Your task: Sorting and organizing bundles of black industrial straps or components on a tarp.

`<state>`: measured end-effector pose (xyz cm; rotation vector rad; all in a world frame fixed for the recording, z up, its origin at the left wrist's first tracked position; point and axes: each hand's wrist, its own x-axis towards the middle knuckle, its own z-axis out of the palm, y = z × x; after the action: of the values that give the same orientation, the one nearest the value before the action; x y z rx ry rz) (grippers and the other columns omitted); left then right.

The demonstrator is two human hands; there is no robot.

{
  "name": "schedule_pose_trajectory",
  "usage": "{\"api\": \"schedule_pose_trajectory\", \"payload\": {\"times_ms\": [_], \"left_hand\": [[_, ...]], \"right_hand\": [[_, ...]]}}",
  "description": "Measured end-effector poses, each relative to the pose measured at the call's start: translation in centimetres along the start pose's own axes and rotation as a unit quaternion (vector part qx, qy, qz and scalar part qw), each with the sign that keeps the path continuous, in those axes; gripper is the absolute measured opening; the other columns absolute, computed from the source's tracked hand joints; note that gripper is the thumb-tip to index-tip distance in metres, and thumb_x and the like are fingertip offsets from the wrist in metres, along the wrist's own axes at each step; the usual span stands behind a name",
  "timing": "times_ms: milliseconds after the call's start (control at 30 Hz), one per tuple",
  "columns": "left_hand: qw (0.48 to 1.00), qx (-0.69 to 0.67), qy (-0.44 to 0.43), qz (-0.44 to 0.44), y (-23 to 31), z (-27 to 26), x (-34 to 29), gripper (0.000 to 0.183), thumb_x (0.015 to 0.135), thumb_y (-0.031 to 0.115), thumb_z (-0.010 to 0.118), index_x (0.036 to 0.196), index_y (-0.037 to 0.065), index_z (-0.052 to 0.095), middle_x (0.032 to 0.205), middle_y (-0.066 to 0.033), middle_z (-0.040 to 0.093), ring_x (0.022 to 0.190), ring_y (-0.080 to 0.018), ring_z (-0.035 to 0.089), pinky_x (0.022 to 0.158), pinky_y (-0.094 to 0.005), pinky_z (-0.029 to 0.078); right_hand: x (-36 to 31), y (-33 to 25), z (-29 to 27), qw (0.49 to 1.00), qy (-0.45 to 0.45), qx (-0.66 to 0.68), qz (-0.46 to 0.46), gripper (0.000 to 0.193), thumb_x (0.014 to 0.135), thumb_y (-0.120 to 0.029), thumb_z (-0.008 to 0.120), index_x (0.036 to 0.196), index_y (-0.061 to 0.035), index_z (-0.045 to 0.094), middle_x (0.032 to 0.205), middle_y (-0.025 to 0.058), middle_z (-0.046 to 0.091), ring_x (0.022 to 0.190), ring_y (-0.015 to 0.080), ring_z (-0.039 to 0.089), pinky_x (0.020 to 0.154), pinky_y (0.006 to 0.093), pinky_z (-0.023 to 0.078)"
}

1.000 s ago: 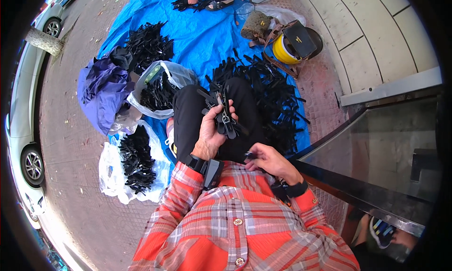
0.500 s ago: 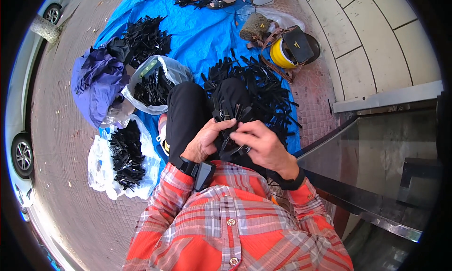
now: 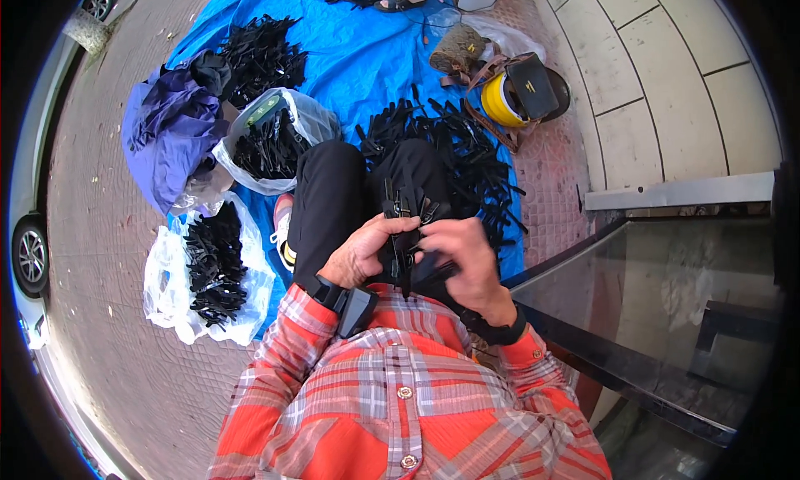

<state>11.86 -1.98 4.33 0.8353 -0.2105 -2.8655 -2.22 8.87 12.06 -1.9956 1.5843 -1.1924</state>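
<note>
blue sheet (image 3: 358,59): spread over the paving; it sits slightly shifted in view, apparently from head motion, since nothing lying on it looks rearranged.
strap heap (image 3: 467,147): loose black pieces beyond and beside the right knee, with no visible gain or loss against half a second ago.
clear bag (image 3: 321,117) and white bag (image 3: 162,276): both at the person's left with black pieces in or on them, as before.
right hand (image 3: 467,263): blurred, a little farther right than half a second ago, when its fingers were over the bundle; a second ago it was lower, apart from it. the fingers are curled; whether they grasp a piece, i cannot tell.
left hand (image 3: 364,251): thumb on top, grasping the bundle, a grip kept through all three frames.
bundle of black straps (image 3: 403,259): in the left hand, above the lap, just beside the right fingertips. the handling seems unfinished, with one hand steadying and the other working.
</note>
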Motion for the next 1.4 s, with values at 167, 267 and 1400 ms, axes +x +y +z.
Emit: {"api": "schedule_pose_trajectory", "payload": {"times_ms": [167,267,1400], "left_hand": [[0.999,0.023,-0.024,0.006,0.2,0.1,-0.4,0.039,0.091,0.015,0.056,0.129,0.008,0.049,0.1,-0.0122,0.065,0.083,-0.0227,0.065,0.068,-0.0356,0.057],[0.999,0.027,-0.036,0.0,0.1,0.2,-0.4,0.042,0.089,0.013,0.059,0.129,0.008,0.048,0.1,-0.0111,0.064,0.082,-0.0215,0.065,0.067,-0.034,0.057],[0.98,0.197,-0.033,-0.004,-0.1,1.0,-1.3,0.045,0.079,-0.007,0.061,0.122,-0.001,0.051,0.106,-0.0143,0.064,0.081,-0.0191,0.065,0.061,-0.0262,0.056]], "right_hand": [[0.4,-0.6,-3.2,0.926,0.22,0.227,0.204,0.014,0.098,-0.016,0.042,0.104,-0.0029,0.045,0.087,0.0111,0.059,0.076,0.0144,0.057,0.073,0.028,0.047],[-0.4,-1.0,-3.7,0.891,0.129,0.293,0.323,0.016,0.09,-0.012,0.057,0.102,-0.004,0.049,0.08,0.0042,0.055,0.069,0.0092,0.052,0.065,0.0218,0.043],[-2.0,2.7,-3.9,0.915,0.094,0.193,0.342,0.015,0.088,-0.007,0.06,0.102,-0.0007,0.064,0.077,-0.0013,0.057,0.072,0.0061,0.055,0.062,0.0221,0.045]]}}
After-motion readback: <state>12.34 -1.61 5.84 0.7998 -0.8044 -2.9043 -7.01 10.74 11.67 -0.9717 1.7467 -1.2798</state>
